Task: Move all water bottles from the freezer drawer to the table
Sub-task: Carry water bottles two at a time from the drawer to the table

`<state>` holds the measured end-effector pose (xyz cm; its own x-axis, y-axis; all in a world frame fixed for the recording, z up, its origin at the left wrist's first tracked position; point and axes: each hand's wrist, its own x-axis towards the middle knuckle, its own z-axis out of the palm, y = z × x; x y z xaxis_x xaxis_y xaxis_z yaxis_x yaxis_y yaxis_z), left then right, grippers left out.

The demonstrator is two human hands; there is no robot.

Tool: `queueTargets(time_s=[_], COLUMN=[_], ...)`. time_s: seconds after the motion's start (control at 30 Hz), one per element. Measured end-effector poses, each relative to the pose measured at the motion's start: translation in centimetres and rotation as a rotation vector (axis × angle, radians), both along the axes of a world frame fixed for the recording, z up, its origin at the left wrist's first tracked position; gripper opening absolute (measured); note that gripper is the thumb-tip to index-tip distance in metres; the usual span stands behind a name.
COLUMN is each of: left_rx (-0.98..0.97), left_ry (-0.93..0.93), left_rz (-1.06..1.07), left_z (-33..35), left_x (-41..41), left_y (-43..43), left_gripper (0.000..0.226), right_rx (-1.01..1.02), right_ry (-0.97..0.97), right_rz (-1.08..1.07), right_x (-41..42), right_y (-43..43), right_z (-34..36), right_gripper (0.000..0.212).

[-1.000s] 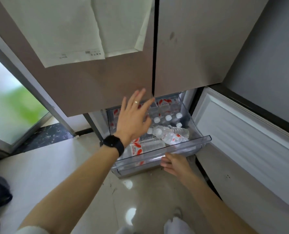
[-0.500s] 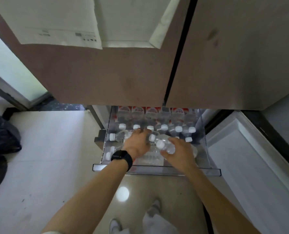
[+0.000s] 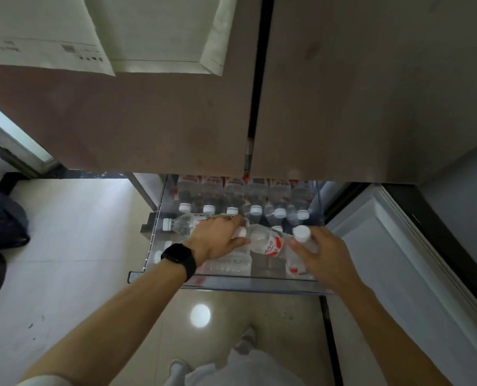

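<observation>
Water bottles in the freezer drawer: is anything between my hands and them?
Nothing visible. The left hand grips a lying bottle near its neck, and the right hand grips a second bottle. The drawer is pulled out and open on top.

No wording can be read; the water bottles at six o'clock carry red-and-white labels with blurred script; at eleven o'clock, a paper sheet on the fridge door bears tiny print, perhaps a QR code.
</observation>
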<state>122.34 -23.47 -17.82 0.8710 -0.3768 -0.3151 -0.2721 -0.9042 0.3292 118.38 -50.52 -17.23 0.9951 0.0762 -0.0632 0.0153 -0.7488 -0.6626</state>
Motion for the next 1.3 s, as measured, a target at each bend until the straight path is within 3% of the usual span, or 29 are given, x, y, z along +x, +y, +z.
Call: queueTargets(time_s=[0.2, 0.27, 0.37, 0.53, 0.6, 0.7, 0.83, 0.9, 1.07, 1.3], left_rx=[-0.110, -0.190, -0.508, -0.811, -0.889, -0.844, -0.857, -0.827, -0.798, -0.760], left_ry=[-0.192, -0.146, 0.005, 0.093, 0.139, 0.145, 0.090, 0.054, 0.018, -0.002], left_rz=[0.000, 0.044, 0.281, 0.489, 0.533, 0.472, 0.488, 0.489, 0.508, 0.554], left_z=[4.4, 4.3, 2.7, 0.4, -0.3, -1.7, -2.5, -2.6, -3.2, -2.5], left_x=[1.0, 1.0, 0.3, -1.6, -2.0, -2.5, -2.1, -1.9, -1.8, -0.8], left_y=[-2.5, -3.4, -4.9, -8.4, -9.3, -10.0, -10.5, -10.8, -11.1, -10.7], left_gripper=[0.036, 0.033, 0.031, 0.020, 0.032, 0.057, 0.067, 0.066, 0.060, 0.054], right_rx=[0.120, 0.140, 0.163, 0.177, 0.162, 0.114, 0.091, -0.013, 0.021, -0.102], right_ry=[-0.010, -0.008, 0.060, 0.139, 0.106, 0.092, 0.086, 0.048, 0.106, 0.065], right_rz=[-0.192, -0.231, -0.266, -0.320, -0.331, -0.284, -0.321, -0.329, -0.332, -0.298], right_x=[-1.4, -1.5, -1.4, -1.3, -1.6, -1.9, -2.1, -2.4, -3.5, -3.5], right_y=[-2.2, -1.9, -1.4, -0.2, 0.4, 0.5, -0.3, -1.0, 0.1, 2.6], right_z=[0.4, 0.3, 0.2, -0.8, -1.4, -1.9, -1.7, -1.6, -1.4, -2.2], right_gripper=[0.023, 0.027, 0.025, 0.036, 0.036, 0.050, 0.066, 0.066, 0.058, 0.079])
